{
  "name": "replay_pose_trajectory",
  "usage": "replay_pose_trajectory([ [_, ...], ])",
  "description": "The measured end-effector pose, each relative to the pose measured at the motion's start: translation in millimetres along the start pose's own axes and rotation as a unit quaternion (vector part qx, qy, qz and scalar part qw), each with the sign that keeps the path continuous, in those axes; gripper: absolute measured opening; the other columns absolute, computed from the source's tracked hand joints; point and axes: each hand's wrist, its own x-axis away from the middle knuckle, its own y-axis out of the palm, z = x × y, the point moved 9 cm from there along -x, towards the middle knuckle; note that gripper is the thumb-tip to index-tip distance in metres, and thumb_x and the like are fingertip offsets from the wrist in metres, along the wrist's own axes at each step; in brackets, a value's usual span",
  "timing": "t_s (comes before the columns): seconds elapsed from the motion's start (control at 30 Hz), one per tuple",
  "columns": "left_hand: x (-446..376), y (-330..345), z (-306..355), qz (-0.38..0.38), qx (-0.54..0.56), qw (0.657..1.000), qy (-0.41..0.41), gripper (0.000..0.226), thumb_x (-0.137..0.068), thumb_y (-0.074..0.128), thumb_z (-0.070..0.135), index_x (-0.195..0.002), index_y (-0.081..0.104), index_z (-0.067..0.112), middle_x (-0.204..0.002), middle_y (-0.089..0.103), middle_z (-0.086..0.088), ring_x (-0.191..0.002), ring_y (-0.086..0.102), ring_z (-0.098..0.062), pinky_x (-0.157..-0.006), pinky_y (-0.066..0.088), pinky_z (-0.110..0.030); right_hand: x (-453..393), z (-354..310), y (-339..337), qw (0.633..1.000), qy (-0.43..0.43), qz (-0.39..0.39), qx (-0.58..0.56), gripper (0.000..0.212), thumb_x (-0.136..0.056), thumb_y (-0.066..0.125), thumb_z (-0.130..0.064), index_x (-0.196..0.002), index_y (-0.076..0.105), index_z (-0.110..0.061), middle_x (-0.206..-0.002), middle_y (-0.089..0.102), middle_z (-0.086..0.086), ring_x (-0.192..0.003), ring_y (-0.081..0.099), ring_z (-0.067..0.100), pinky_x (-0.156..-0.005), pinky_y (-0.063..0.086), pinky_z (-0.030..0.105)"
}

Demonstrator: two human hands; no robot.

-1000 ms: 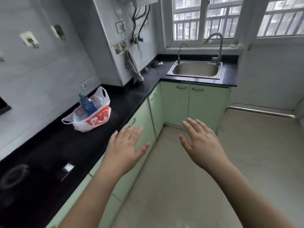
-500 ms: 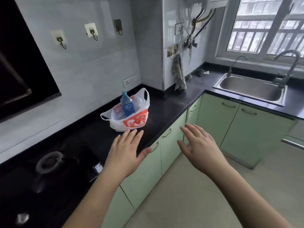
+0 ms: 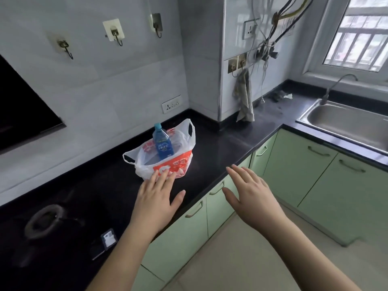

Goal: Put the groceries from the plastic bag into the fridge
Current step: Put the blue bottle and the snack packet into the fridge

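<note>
A white and red plastic bag (image 3: 144,164) sits open on the black countertop (image 3: 220,148). A blue bottle (image 3: 162,142) stands upright inside it, its cap above the rim. My left hand (image 3: 157,198) reaches over the counter with straight fingers, its fingertips just in front of the bag's near side. My right hand (image 3: 249,194) hovers flat, fingers spread, over the counter's front edge to the right of the bag. Both hands hold nothing. No fridge is in view.
A steel sink (image 3: 344,122) with a tap sits at the right under the window. Green cabinets (image 3: 315,175) line the counter front. A hob ring (image 3: 45,219) lies at the lower left. A cloth (image 3: 244,99) hangs by the corner pillar.
The view has swung left and closer to the counter. Both hands moved forward toward the bag, and the left fingertips now reach its near side.
</note>
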Motion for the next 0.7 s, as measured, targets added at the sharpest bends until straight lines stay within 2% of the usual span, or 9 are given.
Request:
replay_pose_trajectory([
  [0.23,-42.4,5.2,18.4,0.001,0.001,0.999,-0.039,0.078,-0.089,0.003,0.067,-0.155,0.015,0.028,-0.163,0.015,0.005,-0.151,0.004,-0.017,-0.12,0.01,-0.041,-67.2,32.0,6.4,0.998,-0.049,-0.023,-0.027,0.062,-0.098,0.041,-0.047,-0.151,0.028,-0.02,-0.156,0.032,-0.001,-0.146,0.024,0.019,-0.116,0.024,0.037],
  [0.3,-42.7,9.1,13.1,0.002,-0.002,0.999,-0.048,0.075,-0.092,0.008,0.065,-0.155,0.018,0.027,-0.163,0.018,0.005,-0.151,0.007,-0.017,-0.119,0.012,-0.041,-81.3,25.1,13.2,0.996,-0.072,-0.028,-0.032,0.062,-0.097,0.042,-0.047,-0.151,0.03,-0.019,-0.155,0.035,0.0,-0.145,0.027,0.02,-0.116,0.027,0.039],
  [0.47,-35.9,16.6,-21.4,-0.003,-0.021,0.995,-0.102,0.073,-0.094,0.013,0.062,-0.153,0.027,0.021,-0.16,0.028,0.001,-0.149,0.018,-0.019,-0.118,0.02,-0.045,-101.7,1.2,45.1,0.992,-0.102,-0.071,-0.025,0.062,-0.099,0.035,-0.051,-0.153,0.022,-0.024,-0.159,0.026,-0.004,-0.147,0.019,0.018,-0.118,0.017,0.034],
  [0.7,-61.0,35.3,-63.7,-0.003,-0.013,0.992,-0.128,0.074,-0.091,0.01,0.058,-0.153,0.027,0.021,-0.16,0.028,0.003,-0.15,0.014,-0.017,-0.119,0.017,-0.044,-141.3,-45.4,84.3,0.987,-0.127,-0.101,-0.004,0.061,-0.099,0.036,-0.05,-0.151,0.024,-0.023,-0.158,0.029,-0.003,-0.146,0.023,0.02,-0.118,0.019,0.037],
])
